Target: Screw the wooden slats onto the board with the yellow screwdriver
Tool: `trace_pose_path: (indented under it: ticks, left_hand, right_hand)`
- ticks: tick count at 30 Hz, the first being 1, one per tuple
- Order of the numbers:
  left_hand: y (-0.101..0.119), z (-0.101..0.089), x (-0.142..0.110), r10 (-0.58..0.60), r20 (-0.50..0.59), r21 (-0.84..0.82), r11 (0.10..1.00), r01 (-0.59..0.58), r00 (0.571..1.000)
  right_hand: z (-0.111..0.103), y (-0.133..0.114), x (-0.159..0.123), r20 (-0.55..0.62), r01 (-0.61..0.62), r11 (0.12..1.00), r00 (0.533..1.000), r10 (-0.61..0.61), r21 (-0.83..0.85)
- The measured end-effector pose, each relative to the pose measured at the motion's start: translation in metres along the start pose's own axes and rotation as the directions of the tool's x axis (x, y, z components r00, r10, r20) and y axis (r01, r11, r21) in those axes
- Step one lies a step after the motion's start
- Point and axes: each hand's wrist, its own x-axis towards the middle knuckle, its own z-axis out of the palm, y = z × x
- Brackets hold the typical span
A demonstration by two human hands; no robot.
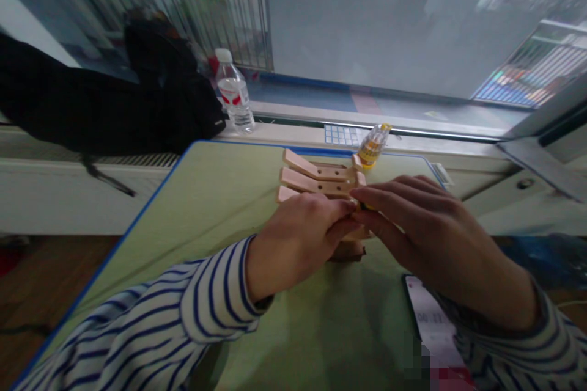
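A wooden assembly [326,186] of angled slats with dark round holes stands on the table, rising toward its right side. In front of it, my left hand [300,235] is closed, its thumb and fingertips pinched together at the right end of the slats. My right hand [424,226] meets it there from the right, also closed in a pinch. A small yellowish and dark bit shows between the fingertips, too covered to name. Below the hands, a brown wooden part [347,252] of the assembly sticks out. My left hand hides the nearest slats.
A phone [428,311] lies under my right forearm on the pale green table [192,220]. A small yellow-capped bottle [373,145] stands behind the assembly. On the window ledge are a water bottle [235,95] and a black bag or garment [156,98]. Glass closes off the far side.
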Motion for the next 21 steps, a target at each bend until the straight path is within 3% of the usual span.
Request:
trace_pose_path:
  ticks: [7,17,21]
  left_hand:
    - [-0.001,-0.0043,-0.0004,0.006,0.075,-0.044,0.999,-0.002,0.997]
    - [-0.0018,0.001,0.0,-0.077,-0.04,0.01,0.997,0.078,0.996]
    - [-0.0011,0.003,0.0005,-0.067,-0.039,0.037,0.997,0.069,0.997]
  right_hand:
    - [0.0028,-0.0059,0.0,-0.016,-0.01,0.998,1.0,0.009,-0.067]
    - [-0.0001,-0.0061,0.0028,-0.041,-0.025,0.999,0.999,0.024,-0.023]
    - [-0.0037,-0.0037,0.0004,0.013,-0.033,0.999,0.999,0.033,0.027]
